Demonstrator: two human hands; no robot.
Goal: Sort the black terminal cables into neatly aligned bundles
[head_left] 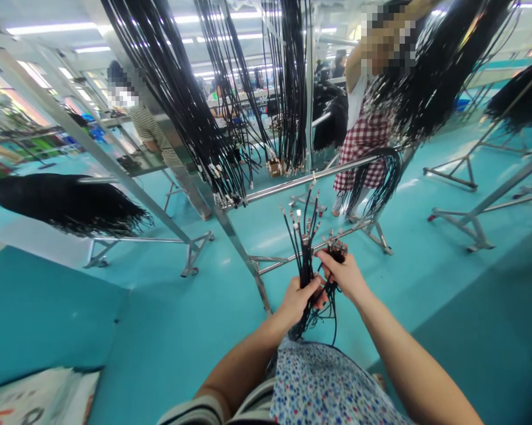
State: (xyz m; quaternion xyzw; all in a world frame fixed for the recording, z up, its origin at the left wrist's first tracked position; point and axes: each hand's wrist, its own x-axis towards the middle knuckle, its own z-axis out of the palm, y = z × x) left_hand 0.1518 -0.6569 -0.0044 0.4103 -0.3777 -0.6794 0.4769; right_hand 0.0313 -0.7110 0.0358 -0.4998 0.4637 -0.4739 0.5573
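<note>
Above the flowered apron point(323, 378), left hand point(299, 300) and right hand point(342, 273) each curl closed around bunched black cables point(307, 262)

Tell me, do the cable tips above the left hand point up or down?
Up: the shiny tips stand above the left hand, black cables below them.

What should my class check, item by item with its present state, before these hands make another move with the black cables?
1. Left hand closed around its cable bunch: ok, the thumb crosses the front.
2. Right hand holding the second bunch: ok.
3. Upper tips of the left hand's bunch level: not ok, they fan out at different heights.
4. Cable count in each bunch: cannot tell, the strands overlap.
5. Co-worker in the checked apron beyond the near rack's rail: ok.
</note>
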